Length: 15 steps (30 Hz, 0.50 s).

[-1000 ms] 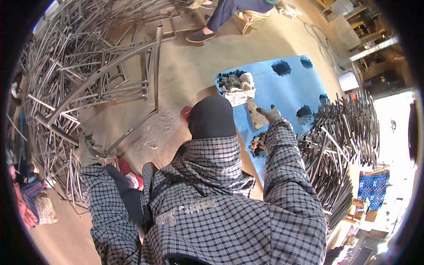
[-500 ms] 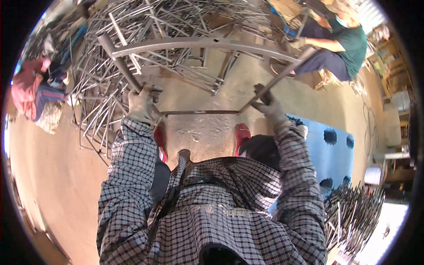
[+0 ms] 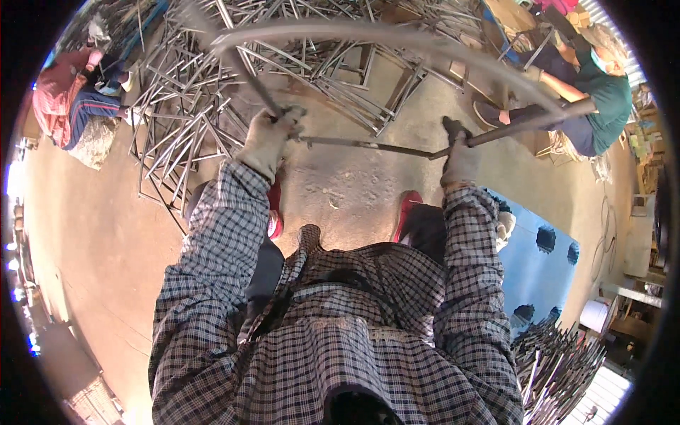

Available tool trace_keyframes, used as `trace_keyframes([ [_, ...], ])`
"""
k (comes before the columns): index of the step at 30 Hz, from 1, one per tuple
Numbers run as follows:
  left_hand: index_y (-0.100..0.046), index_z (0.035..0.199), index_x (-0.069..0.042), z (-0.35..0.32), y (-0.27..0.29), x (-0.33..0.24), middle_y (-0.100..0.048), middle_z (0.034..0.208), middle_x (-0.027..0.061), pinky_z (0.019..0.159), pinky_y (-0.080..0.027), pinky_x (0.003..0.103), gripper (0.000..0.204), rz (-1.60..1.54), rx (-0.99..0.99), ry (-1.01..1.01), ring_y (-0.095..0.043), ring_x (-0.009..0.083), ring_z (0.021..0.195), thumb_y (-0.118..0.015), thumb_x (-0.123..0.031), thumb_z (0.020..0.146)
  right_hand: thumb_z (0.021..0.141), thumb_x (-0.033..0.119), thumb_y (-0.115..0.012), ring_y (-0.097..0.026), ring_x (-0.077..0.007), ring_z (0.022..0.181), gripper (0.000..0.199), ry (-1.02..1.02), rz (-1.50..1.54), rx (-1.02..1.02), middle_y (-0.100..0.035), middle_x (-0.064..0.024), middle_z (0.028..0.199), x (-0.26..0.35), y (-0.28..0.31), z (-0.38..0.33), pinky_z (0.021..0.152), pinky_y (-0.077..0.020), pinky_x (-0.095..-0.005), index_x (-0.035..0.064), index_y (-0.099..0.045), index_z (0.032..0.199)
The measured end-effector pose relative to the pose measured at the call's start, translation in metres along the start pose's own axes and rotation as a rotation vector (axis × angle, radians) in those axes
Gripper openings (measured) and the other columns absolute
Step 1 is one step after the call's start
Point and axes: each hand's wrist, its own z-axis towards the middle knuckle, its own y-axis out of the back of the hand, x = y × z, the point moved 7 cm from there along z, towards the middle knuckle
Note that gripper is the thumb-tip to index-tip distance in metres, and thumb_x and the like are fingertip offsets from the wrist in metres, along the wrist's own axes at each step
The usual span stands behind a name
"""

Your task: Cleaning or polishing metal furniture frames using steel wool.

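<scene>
Between my two gloved hands I hold up a grey metal tube frame, made of two side tubes joined by a thin crossbar and a wider curved bar. My left hand is closed around the frame's left tube, close to the crossbar's end. On the other side my right hand grips the right tube just past its joint with the crossbar. The frame is tilted, its right side lower than its left. Its curved bar and upper left end are smeared by motion.
A large heap of metal tube frames covers the floor ahead. A person in red sits at left, another in dark green at right. A blue panel with dark-edged holes lies by my right leg, near a bundle of rods.
The frame has swung up and to the right, its right side dropping outward. Both hands have moved away from me and to the right, still gripping it.
</scene>
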Motion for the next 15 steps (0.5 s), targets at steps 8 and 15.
trace_keyframes([
  [8,-0.057,0.105,-0.002,0.007,0.022,-0.045,-0.063,0.087,0.0036,0.066,-0.049,0.029,0.029,0.568,-0.372,-0.251,-0.058,0.0151,0.074,-0.068,-0.016,0.082,0.086,0.022,-0.063,-0.061,-0.0156,0.073,0.029,0.467,-0.038,0.331,-0.065,-0.0079,0.083,-0.024,-0.042,-0.01,0.061,-0.0491,-0.0315,0.0009,-0.062,0.106],
  [15,-0.06,0.104,-0.004,0.01,0.007,-0.01,-0.063,0.088,0.0038,0.061,-0.046,0.025,0.03,0.002,-0.19,-0.231,-0.057,0.011,0.074,-0.072,-0.014,0.079,0.09,0.018,-0.054,-0.061,-0.0207,0.095,0.03,0.077,0.151,0.148,-0.066,-0.0136,0.1,-0.029,-0.021,0.005,0.085,-0.0463,-0.0295,-0.0037,-0.061,0.11],
])
